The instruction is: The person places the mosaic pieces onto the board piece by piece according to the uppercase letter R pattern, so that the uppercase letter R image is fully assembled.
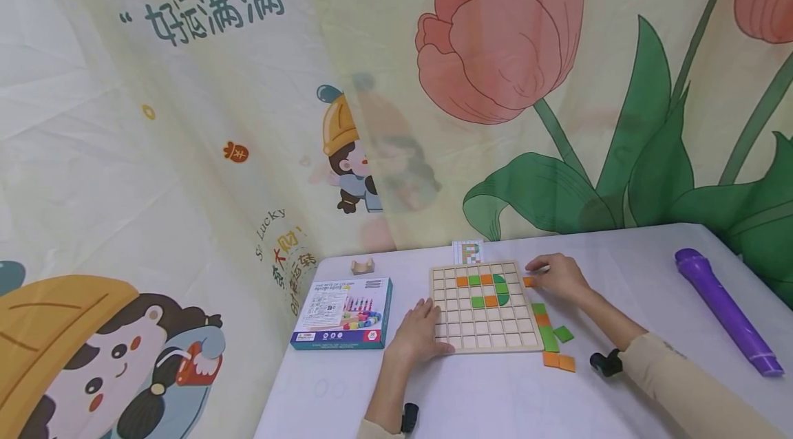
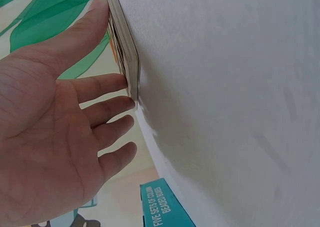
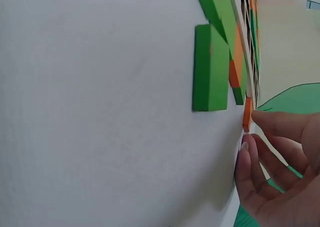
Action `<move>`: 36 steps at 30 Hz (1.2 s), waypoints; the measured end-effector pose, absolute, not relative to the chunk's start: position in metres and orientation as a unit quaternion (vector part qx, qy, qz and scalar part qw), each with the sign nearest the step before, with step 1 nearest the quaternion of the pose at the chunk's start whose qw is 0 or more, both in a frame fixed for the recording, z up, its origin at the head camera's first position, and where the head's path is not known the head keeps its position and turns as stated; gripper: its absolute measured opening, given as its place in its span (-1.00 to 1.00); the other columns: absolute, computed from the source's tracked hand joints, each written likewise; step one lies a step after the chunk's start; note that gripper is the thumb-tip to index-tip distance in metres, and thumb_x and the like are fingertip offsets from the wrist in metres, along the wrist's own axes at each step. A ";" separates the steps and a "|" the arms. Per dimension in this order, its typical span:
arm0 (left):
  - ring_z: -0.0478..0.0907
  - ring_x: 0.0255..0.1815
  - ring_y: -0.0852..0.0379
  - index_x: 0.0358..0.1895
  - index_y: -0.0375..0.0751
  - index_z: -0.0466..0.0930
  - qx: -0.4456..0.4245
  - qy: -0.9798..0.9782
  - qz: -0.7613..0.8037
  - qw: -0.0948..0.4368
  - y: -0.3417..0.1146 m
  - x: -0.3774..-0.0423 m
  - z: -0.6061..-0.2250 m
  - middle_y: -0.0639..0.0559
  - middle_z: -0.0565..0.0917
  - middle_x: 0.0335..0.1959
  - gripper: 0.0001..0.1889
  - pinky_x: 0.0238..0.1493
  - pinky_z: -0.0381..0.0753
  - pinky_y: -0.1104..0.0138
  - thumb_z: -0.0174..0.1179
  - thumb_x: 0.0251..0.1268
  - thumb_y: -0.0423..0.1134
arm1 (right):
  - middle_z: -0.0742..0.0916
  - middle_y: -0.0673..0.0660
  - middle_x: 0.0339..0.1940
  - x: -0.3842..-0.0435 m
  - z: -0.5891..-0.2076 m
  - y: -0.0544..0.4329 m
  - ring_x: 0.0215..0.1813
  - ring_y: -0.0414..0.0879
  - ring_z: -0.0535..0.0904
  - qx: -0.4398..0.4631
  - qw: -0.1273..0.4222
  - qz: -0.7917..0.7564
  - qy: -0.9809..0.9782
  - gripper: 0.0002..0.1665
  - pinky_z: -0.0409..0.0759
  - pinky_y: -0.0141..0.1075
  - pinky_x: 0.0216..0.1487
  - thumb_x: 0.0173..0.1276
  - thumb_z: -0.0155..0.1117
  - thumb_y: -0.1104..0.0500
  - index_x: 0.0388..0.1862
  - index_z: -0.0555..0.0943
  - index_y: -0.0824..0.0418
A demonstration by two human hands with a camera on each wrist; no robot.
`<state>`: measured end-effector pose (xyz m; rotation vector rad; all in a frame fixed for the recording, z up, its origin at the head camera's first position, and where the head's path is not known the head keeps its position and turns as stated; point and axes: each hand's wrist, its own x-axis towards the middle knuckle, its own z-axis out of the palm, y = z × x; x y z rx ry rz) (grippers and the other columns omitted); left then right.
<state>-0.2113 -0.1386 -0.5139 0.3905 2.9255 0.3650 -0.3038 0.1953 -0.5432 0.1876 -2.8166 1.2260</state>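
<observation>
Orange square tile [image 3: 247,116] in your right hand [image 1: 555,276]: you pinch it between thumb and fingers, just off the right edge of the wooden grid board [image 1: 483,330], near its far right corner. Your left hand [image 1: 418,334] is unclenched, its fingers touching the board's left edge, its thumb by the near left corner. Within the board's far half you have orange and green squares [image 1: 474,280] and two green quarter-circles [image 1: 503,299]. Loose green and orange tiles [image 1: 548,339] lie along its right side, down past the near right corner. Outward, a pattern card [image 1: 467,252] sits at the tabletop's [image 1: 644,287] far edge, a small wooden holder [image 1: 363,266] near the far left corner, a boxed bead set [image 1: 342,314] near the left edge, and a purple microphone [image 1: 727,312] toward the right edge.
</observation>
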 end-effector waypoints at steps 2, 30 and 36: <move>0.13 0.67 -0.11 0.52 -0.26 0.40 0.131 0.980 0.122 0.085 -0.138 -0.211 -0.514 -0.17 0.31 0.61 -0.07 0.63 0.19 0.00 0.57 0.12 0.06 | 0.81 0.23 -0.12 -0.304 -0.544 0.196 -0.04 0.19 0.71 0.064 0.031 0.394 -0.916 -0.73 0.72 0.04 -0.02 0.22 0.41 0.38 -0.07 0.78 0.30; 0.10 0.68 -0.13 0.52 -0.30 0.39 0.132 0.979 0.130 0.083 -0.139 -0.212 -0.515 -0.18 0.29 0.62 -0.07 0.63 0.17 -0.01 0.56 0.13 0.05 | 0.76 0.07 -0.35 -0.305 -0.529 0.186 -0.28 -0.03 0.64 0.053 0.035 0.443 -0.894 -0.76 0.61 -0.26 -0.33 0.30 0.45 0.35 -0.05 0.77 0.33; 0.12 0.67 -0.13 0.51 -0.30 0.41 0.134 0.980 0.124 0.080 -0.140 -0.213 -0.517 -0.18 0.31 0.61 -0.07 0.63 0.18 -0.01 0.57 0.13 0.06 | 0.77 0.06 -0.32 -0.301 -0.526 0.169 -0.20 0.00 0.64 0.058 0.010 0.460 -0.886 -0.78 0.60 -0.27 -0.26 0.32 0.47 0.27 -0.06 0.78 0.28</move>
